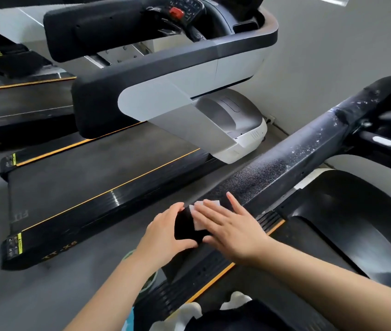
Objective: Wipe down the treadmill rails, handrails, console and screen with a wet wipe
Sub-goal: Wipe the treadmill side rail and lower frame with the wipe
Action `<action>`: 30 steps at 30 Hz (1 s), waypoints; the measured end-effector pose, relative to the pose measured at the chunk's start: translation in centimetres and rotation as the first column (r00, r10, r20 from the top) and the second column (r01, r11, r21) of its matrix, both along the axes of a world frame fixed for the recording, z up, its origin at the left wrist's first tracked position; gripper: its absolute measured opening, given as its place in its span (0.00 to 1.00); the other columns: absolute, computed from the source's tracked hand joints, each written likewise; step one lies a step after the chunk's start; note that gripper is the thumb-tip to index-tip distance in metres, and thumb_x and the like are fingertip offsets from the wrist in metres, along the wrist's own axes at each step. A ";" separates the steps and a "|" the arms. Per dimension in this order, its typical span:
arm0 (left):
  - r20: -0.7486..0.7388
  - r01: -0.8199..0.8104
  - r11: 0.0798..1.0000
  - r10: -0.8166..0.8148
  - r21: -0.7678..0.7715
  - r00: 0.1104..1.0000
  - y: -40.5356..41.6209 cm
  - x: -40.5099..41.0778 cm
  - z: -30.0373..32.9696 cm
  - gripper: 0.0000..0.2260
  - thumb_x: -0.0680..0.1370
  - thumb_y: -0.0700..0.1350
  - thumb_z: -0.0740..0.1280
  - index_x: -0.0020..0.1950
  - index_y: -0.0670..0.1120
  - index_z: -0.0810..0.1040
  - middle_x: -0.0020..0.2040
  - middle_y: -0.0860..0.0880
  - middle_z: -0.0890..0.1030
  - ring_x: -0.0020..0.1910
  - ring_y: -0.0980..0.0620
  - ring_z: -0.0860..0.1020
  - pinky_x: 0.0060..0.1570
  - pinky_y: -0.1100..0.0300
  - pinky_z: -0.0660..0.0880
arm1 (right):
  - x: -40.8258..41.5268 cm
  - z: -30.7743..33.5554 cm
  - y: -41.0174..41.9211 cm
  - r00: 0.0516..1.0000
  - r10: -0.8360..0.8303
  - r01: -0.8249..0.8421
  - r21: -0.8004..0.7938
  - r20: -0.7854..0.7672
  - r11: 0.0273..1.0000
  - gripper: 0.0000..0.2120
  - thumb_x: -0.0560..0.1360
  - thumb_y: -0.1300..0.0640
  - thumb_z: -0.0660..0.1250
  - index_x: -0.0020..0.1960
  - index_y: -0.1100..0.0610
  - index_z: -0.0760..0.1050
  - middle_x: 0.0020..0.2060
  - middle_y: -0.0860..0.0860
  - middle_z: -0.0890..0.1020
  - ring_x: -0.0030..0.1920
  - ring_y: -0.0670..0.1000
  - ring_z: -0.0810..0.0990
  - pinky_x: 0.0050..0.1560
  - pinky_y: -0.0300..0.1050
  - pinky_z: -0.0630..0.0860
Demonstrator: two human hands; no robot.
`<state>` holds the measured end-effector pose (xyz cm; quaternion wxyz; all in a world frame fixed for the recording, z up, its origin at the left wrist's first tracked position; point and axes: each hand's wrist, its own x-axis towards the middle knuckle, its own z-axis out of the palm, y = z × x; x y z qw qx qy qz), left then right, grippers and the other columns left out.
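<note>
A black handrail (285,158) of the treadmill I stand on runs from lower centre up to the right, its surface speckled with white flecks. My left hand (163,232) grips the rail's near end, fingers curled round it. My right hand (228,225) lies flat with straight fingers on a white wet wipe (199,213), pressing it onto the top of the rail. Only the wipe's edges show from under the fingers. The console (390,139) of this treadmill is at the right edge, partly cut off.
A second treadmill (108,177) with a grey-and-black handrail (166,75) and a console with a red button (176,12) stands to the left. A third one is at far left. A grey wall lies behind. My white socks (213,304) show at the bottom on the belt.
</note>
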<state>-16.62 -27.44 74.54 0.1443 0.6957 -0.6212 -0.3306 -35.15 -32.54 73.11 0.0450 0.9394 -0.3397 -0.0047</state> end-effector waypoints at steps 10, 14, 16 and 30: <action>-0.159 -0.115 0.989 0.128 0.091 0.979 1.3 3.7 -3.0 0.28 0.76 0.40 0.68 0.73 0.53 0.61 0.71 0.53 0.66 0.67 0.56 0.67 0.65 0.60 0.65 | 4.0 -0.4 -0.2 0.993 -0.104 0.108 -0.059 0.058 0.992 0.27 0.75 0.43 0.51 0.60 0.57 0.78 0.60 0.52 0.79 0.63 0.54 0.76 0.65 0.58 0.56; -0.158 -0.119 0.988 0.133 0.095 0.978 2.0 4.9 -4.2 0.27 0.77 0.38 0.66 0.72 0.53 0.63 0.69 0.53 0.68 0.66 0.57 0.69 0.63 0.63 0.66 | 4.7 -1.7 2.8 0.967 0.217 -0.221 -0.014 -0.131 0.975 0.25 0.75 0.42 0.52 0.62 0.51 0.78 0.63 0.47 0.77 0.68 0.49 0.69 0.71 0.57 0.54; -0.158 -0.094 0.988 0.113 0.122 0.981 2.5 5.1 -5.0 0.27 0.77 0.38 0.65 0.73 0.54 0.62 0.70 0.53 0.67 0.67 0.57 0.68 0.63 0.63 0.66 | 3.6 -1.5 1.9 0.973 0.190 -0.203 -0.091 -0.132 0.975 0.24 0.75 0.43 0.53 0.65 0.50 0.75 0.66 0.47 0.75 0.68 0.49 0.70 0.70 0.57 0.56; -0.413 -0.226 0.944 0.310 0.240 0.857 6.6 2.0 -9.0 0.29 0.75 0.30 0.62 0.72 0.50 0.64 0.66 0.46 0.72 0.66 0.47 0.71 0.65 0.50 0.70 | 6.5 -2.8 4.5 0.930 0.258 -0.296 -0.117 -0.261 0.948 0.28 0.66 0.43 0.72 0.59 0.59 0.79 0.60 0.55 0.79 0.66 0.54 0.73 0.70 0.58 0.48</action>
